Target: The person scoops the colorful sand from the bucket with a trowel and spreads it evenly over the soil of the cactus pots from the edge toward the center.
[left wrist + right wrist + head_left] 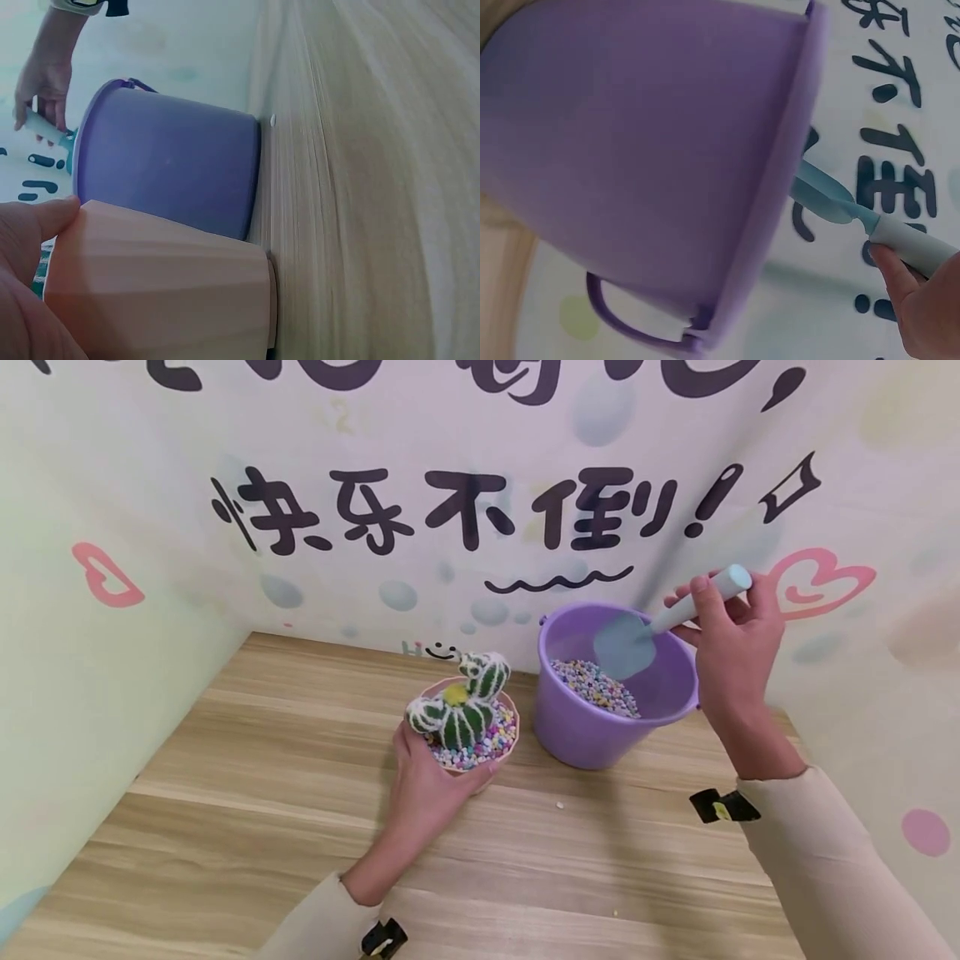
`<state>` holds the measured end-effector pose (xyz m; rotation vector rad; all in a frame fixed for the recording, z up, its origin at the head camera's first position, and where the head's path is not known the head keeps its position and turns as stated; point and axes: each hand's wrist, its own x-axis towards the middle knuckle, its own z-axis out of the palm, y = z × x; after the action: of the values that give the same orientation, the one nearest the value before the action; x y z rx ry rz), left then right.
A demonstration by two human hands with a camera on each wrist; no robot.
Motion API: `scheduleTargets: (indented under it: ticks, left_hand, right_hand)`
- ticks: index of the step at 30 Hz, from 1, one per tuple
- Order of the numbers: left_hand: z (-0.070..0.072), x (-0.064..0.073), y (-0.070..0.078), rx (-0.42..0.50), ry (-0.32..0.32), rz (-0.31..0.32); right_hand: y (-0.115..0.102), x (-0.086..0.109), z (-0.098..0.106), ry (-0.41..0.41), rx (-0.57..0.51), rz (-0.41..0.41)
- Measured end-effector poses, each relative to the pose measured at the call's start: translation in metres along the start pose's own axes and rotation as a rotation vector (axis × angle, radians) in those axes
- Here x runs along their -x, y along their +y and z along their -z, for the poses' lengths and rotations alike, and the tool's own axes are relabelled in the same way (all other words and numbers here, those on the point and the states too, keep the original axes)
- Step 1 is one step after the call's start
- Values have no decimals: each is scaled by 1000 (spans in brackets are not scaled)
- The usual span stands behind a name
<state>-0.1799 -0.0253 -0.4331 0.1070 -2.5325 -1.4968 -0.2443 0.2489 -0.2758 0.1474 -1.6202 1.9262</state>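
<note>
My left hand (430, 781) holds the near left side of a peach faceted flowerpot (165, 281) standing on the table. In the pot a green and white toy cactus (463, 718) with a yellow flower sits among colourful pebbles (495, 745). To its right stands a purple bucket (585, 739), partly filled with similar pebbles (596, 687). My right hand (738, 647) grips the pale handle of a small blue shovel (626, 647), whose blade points down into the bucket's mouth. Whether the blade carries pebbles cannot be seen.
The wooden table (285, 843) runs back to a printed cloth (360, 602) with large dark characters. A loose pebble (559, 805) lies in front of the bucket. The bucket's handle (634, 326) hangs at its side.
</note>
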Motion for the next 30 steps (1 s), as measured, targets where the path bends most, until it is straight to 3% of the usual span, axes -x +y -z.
scheduleTargets:
  ticks: [7, 13, 20, 30]
  left_hand:
    - [-1, -2, 0, -1, -4, 6]
    - [-1, -3, -1, -2, -5, 5]
    - [-1, -9, 0, 4, -15, -1]
    - [2, -19, 1, 32, -60, -13]
  right_hand:
    - [22, -14, 10, 28, 167, -86]
    - [40, -21, 14, 2, 325, -195]
    - [56, -23, 13, -55, 535, -170]
    - [70, -25, 17, -114, 644, -169]
